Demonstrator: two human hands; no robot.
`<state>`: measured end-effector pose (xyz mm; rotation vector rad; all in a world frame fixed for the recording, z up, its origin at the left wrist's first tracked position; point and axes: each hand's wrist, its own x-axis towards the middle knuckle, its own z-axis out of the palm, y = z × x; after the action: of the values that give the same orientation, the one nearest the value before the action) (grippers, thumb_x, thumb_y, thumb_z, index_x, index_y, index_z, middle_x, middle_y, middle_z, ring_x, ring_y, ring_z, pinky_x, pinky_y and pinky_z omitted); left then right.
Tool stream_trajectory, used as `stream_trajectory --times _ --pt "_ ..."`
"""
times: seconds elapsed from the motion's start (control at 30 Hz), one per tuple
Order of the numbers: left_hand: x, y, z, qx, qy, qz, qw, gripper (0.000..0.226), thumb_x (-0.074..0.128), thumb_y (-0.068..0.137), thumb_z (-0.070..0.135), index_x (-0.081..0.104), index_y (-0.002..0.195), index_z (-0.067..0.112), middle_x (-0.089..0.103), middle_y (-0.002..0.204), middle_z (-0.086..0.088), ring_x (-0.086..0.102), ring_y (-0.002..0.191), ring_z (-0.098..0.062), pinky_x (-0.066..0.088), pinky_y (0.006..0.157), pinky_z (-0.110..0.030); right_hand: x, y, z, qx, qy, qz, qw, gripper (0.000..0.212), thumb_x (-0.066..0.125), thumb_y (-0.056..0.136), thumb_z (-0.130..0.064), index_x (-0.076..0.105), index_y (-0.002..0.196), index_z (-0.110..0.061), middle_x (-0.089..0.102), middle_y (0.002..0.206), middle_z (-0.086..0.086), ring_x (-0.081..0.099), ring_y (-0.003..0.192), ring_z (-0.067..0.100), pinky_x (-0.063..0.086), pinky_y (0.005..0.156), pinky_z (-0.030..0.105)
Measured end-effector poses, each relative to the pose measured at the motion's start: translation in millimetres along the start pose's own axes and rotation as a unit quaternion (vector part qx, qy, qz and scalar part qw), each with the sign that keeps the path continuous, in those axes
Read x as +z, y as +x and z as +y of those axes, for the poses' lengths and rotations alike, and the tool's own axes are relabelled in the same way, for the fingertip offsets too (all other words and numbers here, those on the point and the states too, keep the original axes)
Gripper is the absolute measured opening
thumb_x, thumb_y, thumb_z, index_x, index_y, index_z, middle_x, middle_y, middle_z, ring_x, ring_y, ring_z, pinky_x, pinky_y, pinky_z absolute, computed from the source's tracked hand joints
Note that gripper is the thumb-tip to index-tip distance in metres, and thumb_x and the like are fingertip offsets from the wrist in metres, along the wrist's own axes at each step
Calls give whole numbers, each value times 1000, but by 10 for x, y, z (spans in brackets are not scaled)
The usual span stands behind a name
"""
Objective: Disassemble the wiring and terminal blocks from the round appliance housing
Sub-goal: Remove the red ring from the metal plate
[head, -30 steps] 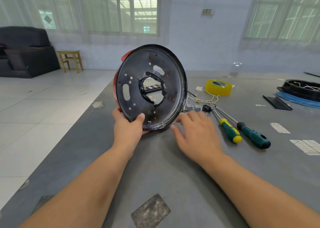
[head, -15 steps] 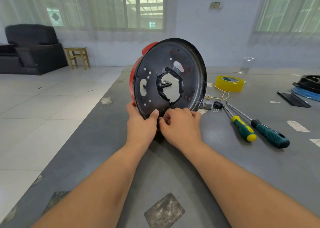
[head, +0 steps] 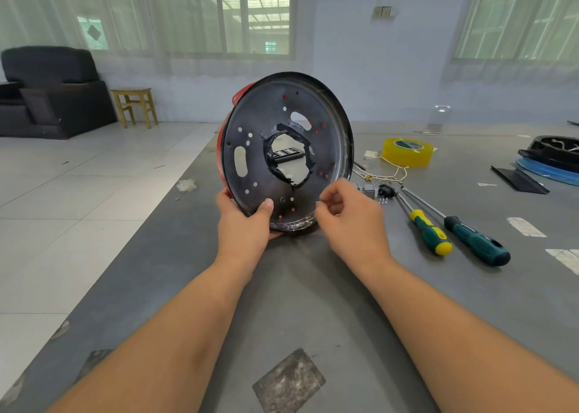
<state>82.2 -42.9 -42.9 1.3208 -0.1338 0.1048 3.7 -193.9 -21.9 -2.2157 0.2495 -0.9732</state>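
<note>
Two hands at the rim of a stripped housing

Two hands work at one object: the round black metal appliance housing with a red outer shell [head: 286, 149], stood on edge on the grey table [head: 313, 303], tilted back a little, its flat perforated face towards the camera. The left hand [head: 246, 224] grips the lower left rim, thumb pressed on the face and fingers curled behind. The right hand [head: 347, 217] sits just beside the lower right rim with its fingers curled and fingertips drawn together; it seems to pinch something small and clear, perhaps a strip of tape from the shiny patch at the bottom edge, but what it holds cannot be made out.

No wires or blocks show on this face. A thin pale wire bundle [head: 387, 176] and small grey and black terminal parts [head: 377, 191] lie loose on the table to the right, so the stripping looks largely done, and the step in hand appears to be clearing the last remnants from the rim.

Next, the housing likely needs turning to check the hidden red side. A firm left grip matters, since the ragged torn edge around the central hole looks sharp.

Two screwdrivers, one with a green and yellow handle [head: 430, 235] and one with a dark teal handle [head: 476, 242], lie near on the right.
</note>
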Motion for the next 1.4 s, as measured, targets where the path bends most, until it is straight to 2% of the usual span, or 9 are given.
stream_trajectory --times 0.13,0.3,0.47,0.57,0.7,0.8,0.97,1.2,1.4 --pt "-4 9 27 -16 -26 10 999 46 70 97 7 42 128 26 62 118 11 72 99 -14 65 65 -35 -267 78 217 100 10 60 993 11 69 78 -17 60 73 -22 65 68 -10 60 72 3 41 59 10" --pt "-20 21 42 -26 -45 16 999 41 70 97 6 43 120 27 61 117 10 70 99 -14 65 68 -40 -386 129 369 202 22 60 977 13 71 76 -18 62 81 -26 70 77 -6 67 78 15 55 67 34" --pt "-13 28 35 -25 -46 19 998 41 70 97 6 43 121 24 60 118 10 69 99 -14 65 66 -39 -315 155 450 197 51 20 979 17 69 84 -15 70 93 -29 75 79 -7 73 76 13 62 80 42" --pt "-15 33 27 -26 -49 19 998 42 70 96 6 43 123 24 60 118 10 69 100 -15 65 66 -40 -294 208 522 194 27 7 981 15 66 91 -15 73 93 -28 75 79 -9 72 69 3 62 82 37" --pt "-8 36 23 -28 -55 19 998 41 71 96 6 44 119 26 60 117 9 70 100 -16 65 66 -40 -265 314 594 177 -26 11 984 14 61 92 -14 69 98 -24 75 90 -3 72 84 15 59 86 37" --pt "0 31 26 -28 -62 18 997 40 70 96 5 45 113 30 60 117 9 69 101 -16 65 64 -37 -239 418 665 145 -98 29 984 13 59 95 -14 68 101 -20 72 97 3 65 90 20 50 80 31" --pt "1 49 15 -29 -60 20 998 44 71 96 7 43 126 24 61 119 8 70 100 -14 65 64 -35 -183 607 750 112 -176 40 977 14 59 94 -14 71 100 -13 67 106 12 60 99 30 48 84 36" --pt "-9 72 10 -36 -56 20 998 43 71 97 9 43 126 24 60 118 10 70 98 -12 65 66 -35 -105 709 761 178 -294 -11 939 17 56 94 -22 72 100 -19 67 107 9 61 97 32 49 71 37" --pt "-7 57 26 -34 -62 14 997 44 72 95 8 44 125 24 61 121 7 71 101 -15 66 67 -39 -132 698 745 185 -283 -34 940 23 60 92 -23 71 112 -18 66 116 10 60 104 31 50 75 38"
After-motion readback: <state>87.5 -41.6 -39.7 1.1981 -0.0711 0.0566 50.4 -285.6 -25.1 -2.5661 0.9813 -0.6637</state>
